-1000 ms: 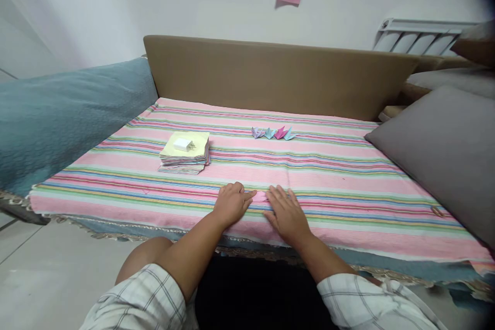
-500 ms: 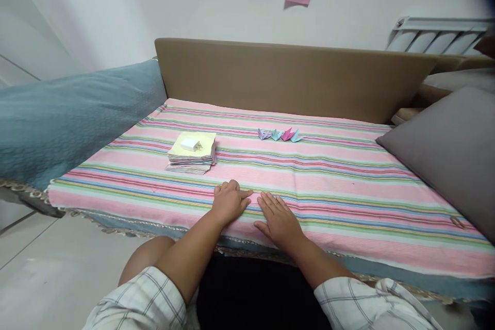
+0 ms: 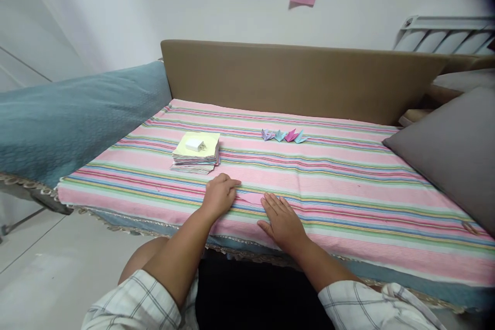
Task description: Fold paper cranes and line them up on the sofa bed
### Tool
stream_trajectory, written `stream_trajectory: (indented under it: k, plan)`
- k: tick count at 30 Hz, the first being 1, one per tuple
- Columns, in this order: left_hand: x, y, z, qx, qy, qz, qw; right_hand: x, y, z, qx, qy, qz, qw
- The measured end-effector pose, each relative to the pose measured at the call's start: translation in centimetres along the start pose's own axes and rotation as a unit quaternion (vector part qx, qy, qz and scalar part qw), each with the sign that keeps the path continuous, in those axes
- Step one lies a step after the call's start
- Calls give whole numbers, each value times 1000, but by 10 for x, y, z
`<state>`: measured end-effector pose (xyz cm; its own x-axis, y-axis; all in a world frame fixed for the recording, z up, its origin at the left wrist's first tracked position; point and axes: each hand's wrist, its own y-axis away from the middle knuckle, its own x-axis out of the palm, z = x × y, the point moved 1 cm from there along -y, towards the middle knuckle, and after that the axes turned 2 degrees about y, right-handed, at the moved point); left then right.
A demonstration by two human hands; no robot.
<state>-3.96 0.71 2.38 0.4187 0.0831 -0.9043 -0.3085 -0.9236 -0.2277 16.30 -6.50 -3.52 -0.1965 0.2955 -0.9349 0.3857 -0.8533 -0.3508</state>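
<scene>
A narrow folded strip of pink paper (image 3: 250, 198) lies on the striped cloth between my hands, tapering to a point on its left. My right hand (image 3: 283, 219) rests flat over its right end, fingers stretched out, covering that part. My left hand (image 3: 220, 196) is by the pointed end, its index finger extended and apart from the thumb, the other fingers bent. Nothing shows in its grasp. Whether the thumb touches the tip is unclear.
Pink striped cloth (image 3: 328, 178) covers the sofa seat. A paper stack (image 3: 196, 162) topped by a white plug-like block (image 3: 194, 145) sits left. Several folded paper figures (image 3: 291, 135) stand in a row further back. A grey cushion (image 3: 448, 149) lies right, before the brown backrest (image 3: 290, 80).
My left hand has moved left, off the pink paper, uncovering its pointed end. My right hand stays flat on the other end. The view has shifted slightly.
</scene>
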Motion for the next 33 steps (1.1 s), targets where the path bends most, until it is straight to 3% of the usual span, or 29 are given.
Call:
stream_trajectory:
  k: [2, 4, 7, 13, 20, 24, 29, 33]
  plan:
    - [11, 3, -14, 81, 13, 25, 996, -1, -2, 0, 7, -1, -8, 1000]
    - [21, 5, -26, 120, 0, 40, 992, -2, -5, -1, 10, 0, -15, 1000]
    - [29, 5, -37, 114, -29, 45, 992, -5, -11, -6, 1, -5, -14, 1000]
    - [29, -3, -38, 68, -36, 59, 995, -11, -23, -16, 18, -31, -7, 999]
    - [28, -8, -40, 15, -9, 61, 998, -8, -27, -21, 19, -5, -67, 998]
    - [24, -7, -42, -14, 11, 57, 998, -5, -30, -25, 4, -33, -41, 999]
    - [19, -5, -42, -8, 34, 97, 995, -3, -33, -29, -41, -100, -24, 994]
    - [20, -4, -37, 65, 39, 70, 995, -8, -33, -32, -55, -113, -20, 992]
